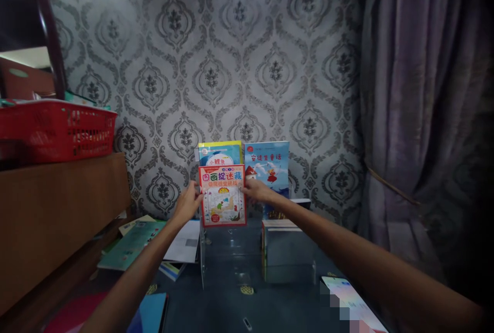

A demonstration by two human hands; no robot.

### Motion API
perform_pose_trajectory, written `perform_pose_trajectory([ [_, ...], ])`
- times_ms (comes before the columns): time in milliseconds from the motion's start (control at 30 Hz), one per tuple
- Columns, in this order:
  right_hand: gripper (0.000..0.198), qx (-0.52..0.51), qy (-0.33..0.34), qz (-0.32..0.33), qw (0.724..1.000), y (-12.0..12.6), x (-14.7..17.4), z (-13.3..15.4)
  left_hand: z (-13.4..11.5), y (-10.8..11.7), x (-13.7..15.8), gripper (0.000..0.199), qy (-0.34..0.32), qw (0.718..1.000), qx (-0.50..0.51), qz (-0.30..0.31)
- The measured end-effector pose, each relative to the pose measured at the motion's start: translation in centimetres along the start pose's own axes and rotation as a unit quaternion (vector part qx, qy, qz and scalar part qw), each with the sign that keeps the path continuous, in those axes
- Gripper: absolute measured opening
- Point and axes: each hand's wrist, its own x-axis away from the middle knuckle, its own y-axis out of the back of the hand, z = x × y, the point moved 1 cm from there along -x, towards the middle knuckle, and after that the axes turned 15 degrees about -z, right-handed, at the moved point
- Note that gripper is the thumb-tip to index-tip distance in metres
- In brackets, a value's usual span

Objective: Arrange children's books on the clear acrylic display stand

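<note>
A red-bordered picture book (223, 196) is held upright between my two hands, its cover facing me. My left hand (188, 202) grips its left edge, and my right hand (257, 190) grips its right edge. Behind its top shows a blue and yellow book (221, 153). To the right stands a blue storybook (267, 160), partly covered by my right hand. Below the held book is a clear acrylic book stand (227, 256) on the dark table. More books (287, 243) stand upright in its right front part.
Loose books (133, 243) lie on the left, near a white sheet or book (183, 243). A phone (349, 299) rests at front right. A red basket (90, 129) sits on a wooden ledge (65, 209). Patterned wallpaper and a curtain (409, 91) are behind.
</note>
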Motion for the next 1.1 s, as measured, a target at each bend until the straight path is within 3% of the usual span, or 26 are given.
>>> perform_pose_trajectory([
  [267,0.014,0.088,0.032,-0.018,0.995,1.1,0.8,0.9,-0.6,2.8,1.7,0.036,0.012,1.000,0.011,0.017],
  [533,0.030,0.147,0.054,-0.026,0.987,2.6,2.8,1.8,-1.6,5.0,3.9,0.026,0.041,0.996,0.066,0.045],
  [633,0.038,0.169,0.061,-0.037,0.983,3.4,4.2,2.6,-2.9,6.3,7.2,0.015,0.037,0.990,0.102,0.093],
  [800,0.038,0.173,0.056,-0.070,0.981,3.6,7.8,3.0,-4.9,8.4,16.3,0.007,0.006,0.976,0.102,0.192],
  [900,0.033,0.135,0.051,-0.164,0.976,2.6,11.2,2.5,-3.5,9.9,21.5,0.014,0.003,0.971,0.034,0.236],
  [967,0.032,0.043,0.076,-0.212,0.973,1.9,14.2,2.9,-1.3,11.2,24.0,0.017,0.021,0.971,-0.017,0.239],
  [1100,0.020,-0.148,0.134,-0.198,0.960,1.6,21.3,5.2,4.7,14.2,26.5,0.017,0.065,0.966,-0.117,0.222],
])
